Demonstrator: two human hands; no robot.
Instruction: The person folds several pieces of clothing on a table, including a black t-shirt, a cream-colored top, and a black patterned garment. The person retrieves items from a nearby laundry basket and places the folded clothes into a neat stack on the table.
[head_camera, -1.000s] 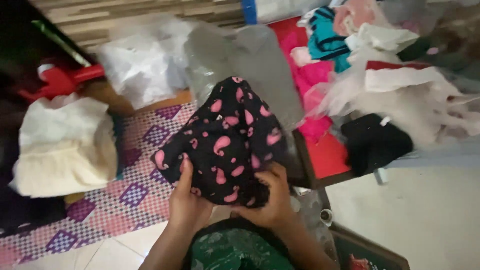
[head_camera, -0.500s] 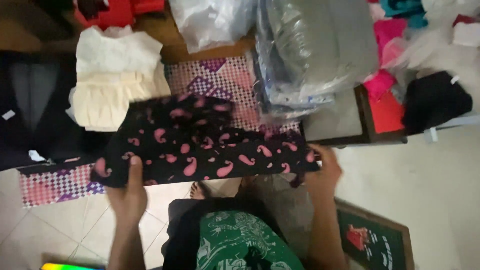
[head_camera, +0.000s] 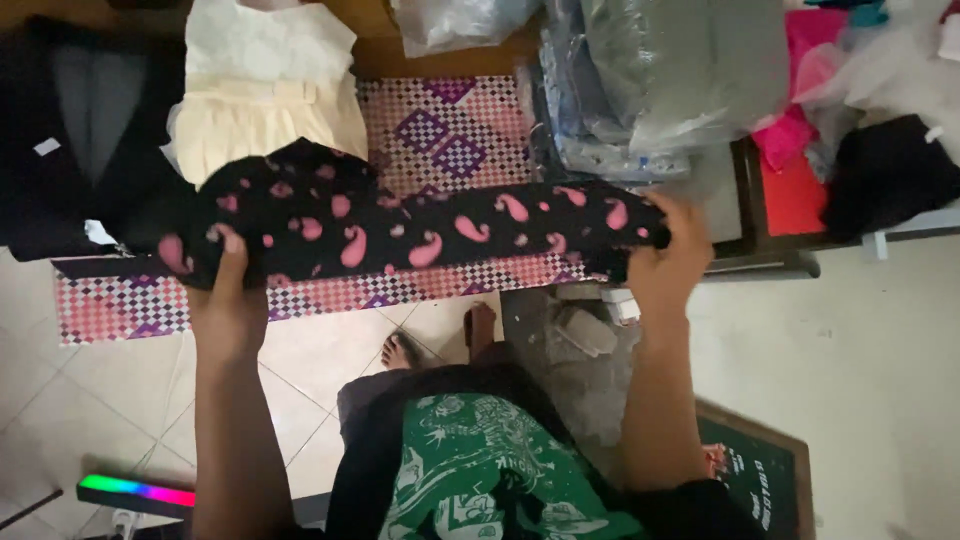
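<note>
Hands first: the left hand (head_camera: 228, 300) is clamped on one end of a black garment with pink paisley print (head_camera: 400, 225), fingers curled over the top edge, and the right hand (head_camera: 665, 262) is pinching the other end tight. Both are shut on the cloth, arms wide apart, so the fabric hangs between them as a long stretched band. Looks to me like it's held that way to pull it flat and get the edges lined up, though the near side is still bunchy close to the left hand.

Just beyond the left hand there's a cream pleated dress (head_camera: 262, 105) lying flat, and further out to the left of that a black jacket (head_camera: 85, 130) with a small white tag. Both sit on or next to a pink and purple checked mat (head_camera: 440, 135), which runs under the stretched garment too. My guess is the mat keeps the clothes off the floor tiles (head_camera: 90, 400).

Past the right hand is a stack of grey clothes in clear plastic bags (head_camera: 670, 75), and out to the right of that a heap of pink, white and black clothes (head_camera: 870, 120) on a low table.

Below the hands you can see a green printed top (head_camera: 480, 470) and bare toes (head_camera: 400, 352). A strip of rainbow light (head_camera: 135, 492) glows on the floor, down under the left forearm.
</note>
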